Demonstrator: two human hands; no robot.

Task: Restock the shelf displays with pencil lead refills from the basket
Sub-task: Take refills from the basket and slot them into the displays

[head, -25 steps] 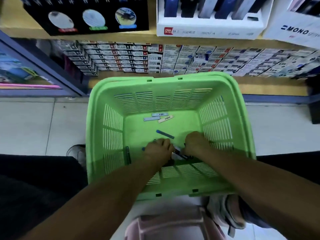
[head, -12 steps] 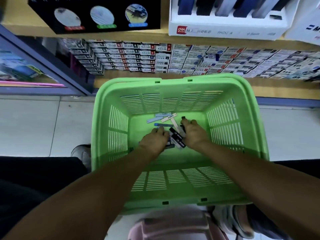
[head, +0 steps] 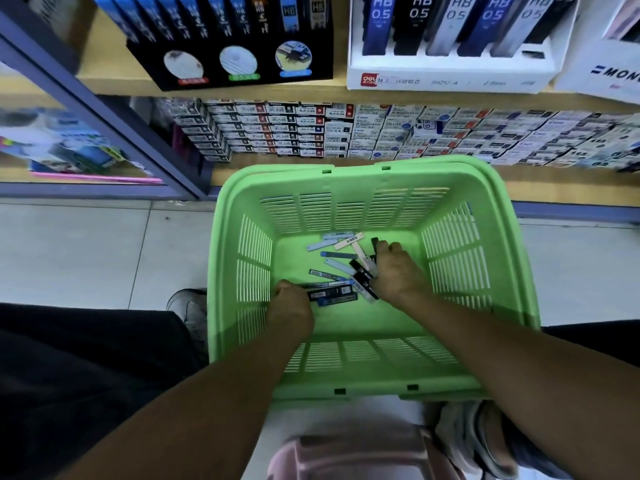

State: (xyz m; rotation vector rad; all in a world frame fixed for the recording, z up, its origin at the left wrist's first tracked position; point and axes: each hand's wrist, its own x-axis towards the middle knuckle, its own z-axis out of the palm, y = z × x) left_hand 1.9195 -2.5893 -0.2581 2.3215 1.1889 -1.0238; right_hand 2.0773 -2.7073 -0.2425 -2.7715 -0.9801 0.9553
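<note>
Shelf "HB 0.5" display [head: 450, 39] above basket [head: 346, 174]; both hands' fingers around lead refills [head: 334, 294].

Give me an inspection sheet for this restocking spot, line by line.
Surface: tiled floor.
Job's things: green basket holds loose pencil lead refills; white display stocked with HB 0.5 packs.
Clutter: pink stool below the basket.
Hands: left hand grips dark refills; right hand grips several refills.
Cables: nothing seen.
Surroundings: stacked boxes on the lower shelf; black display above.
</note>
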